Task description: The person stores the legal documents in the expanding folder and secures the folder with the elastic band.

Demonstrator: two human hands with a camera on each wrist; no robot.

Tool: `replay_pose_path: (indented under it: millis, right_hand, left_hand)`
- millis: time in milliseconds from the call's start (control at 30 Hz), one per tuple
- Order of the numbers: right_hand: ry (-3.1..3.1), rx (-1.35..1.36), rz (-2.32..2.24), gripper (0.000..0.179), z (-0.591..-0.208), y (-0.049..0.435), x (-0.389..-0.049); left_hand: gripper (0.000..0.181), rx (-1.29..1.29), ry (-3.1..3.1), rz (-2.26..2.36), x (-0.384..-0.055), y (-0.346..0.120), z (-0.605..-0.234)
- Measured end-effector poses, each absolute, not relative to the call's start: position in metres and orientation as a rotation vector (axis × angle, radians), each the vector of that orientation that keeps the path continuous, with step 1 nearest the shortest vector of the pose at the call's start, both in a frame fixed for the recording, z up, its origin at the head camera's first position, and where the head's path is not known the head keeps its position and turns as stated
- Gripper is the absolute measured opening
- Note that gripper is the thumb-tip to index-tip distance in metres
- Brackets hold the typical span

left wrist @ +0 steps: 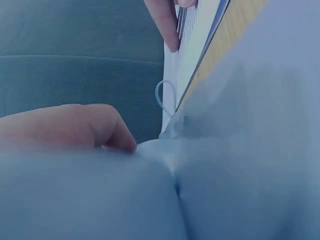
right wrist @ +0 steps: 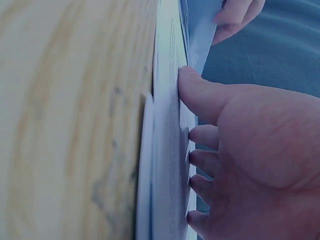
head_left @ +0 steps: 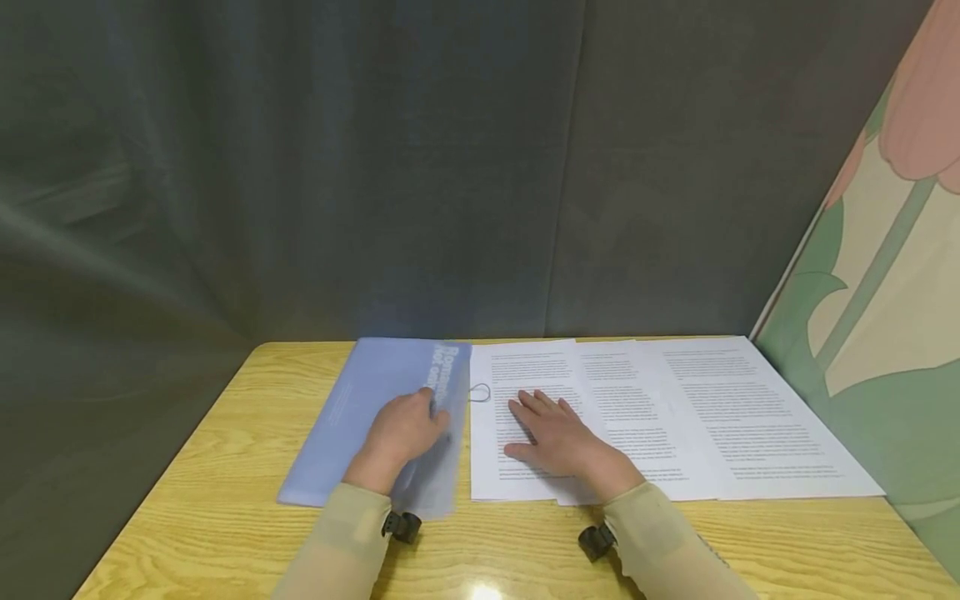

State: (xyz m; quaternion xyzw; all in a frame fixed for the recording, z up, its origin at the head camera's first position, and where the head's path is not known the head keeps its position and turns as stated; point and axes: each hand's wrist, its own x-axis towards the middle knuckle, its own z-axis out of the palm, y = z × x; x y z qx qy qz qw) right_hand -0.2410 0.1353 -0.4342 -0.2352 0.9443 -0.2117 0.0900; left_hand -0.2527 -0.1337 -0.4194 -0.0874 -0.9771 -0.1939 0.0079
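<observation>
On the left side of the table lies a translucent blue plastic folder (head_left: pixel 318 450) with pale lettering along its right part. My left hand (head_left: pixel 402 429) pinches the folder's plastic, which puckers at the fingertips in the left wrist view. A thin cord loop (left wrist: pixel 158 93) sticks out from the folder's edge and overlaps the nearest sheet. My right hand (head_left: pixel 558 437) rests on the printed sheet (head_left: pixel 486 479) beside the folder, fingers spread and straight. In the right wrist view the thumb and fingertips press on the paper (right wrist: pixel 167 115).
More printed sheets (head_left: pixel 765 417) lie overlapping to the right, reaching near the table's right side. The wooden table (head_left: pixel 225 467) backs onto a dark grey curtain (head_left: pixel 420 167). A wall with painted flowers (head_left: pixel 900 333) stands at the right.
</observation>
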Motion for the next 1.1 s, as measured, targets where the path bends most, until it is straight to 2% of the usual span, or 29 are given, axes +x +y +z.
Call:
replay_pose_path:
  millis: [200,400,567,767,1100]
  right_hand:
    - [2.805,-0.694,-0.645,0.076,-0.436,0.136,-0.242]
    - [2.803,-0.680,-0.649,0.075,-0.434,0.136,-0.241]
    - [2.857,-0.627,-0.664,0.075,-0.432,0.139,-0.241]
    - [2.974,-0.564,-0.653,0.072,-0.432,0.147,-0.245]
    - [3.070,-0.373,-0.724,0.079,-0.427,0.168,-0.249]
  left_hand:
    - [0.044,-0.308,-3.037,-0.582,-0.251,-0.136,-0.415]
    - [0.021,-0.222,-2.979,-0.702,-0.251,-0.147,-0.408]
    - [0.028,-0.207,-2.906,-0.954,-0.250,-0.159,-0.401]
    - [0.026,-0.168,-2.870,-1.160,-0.251,-0.169,-0.396]
    - [0.027,-0.145,-2.804,-1.410,-0.250,-0.175,-0.393]
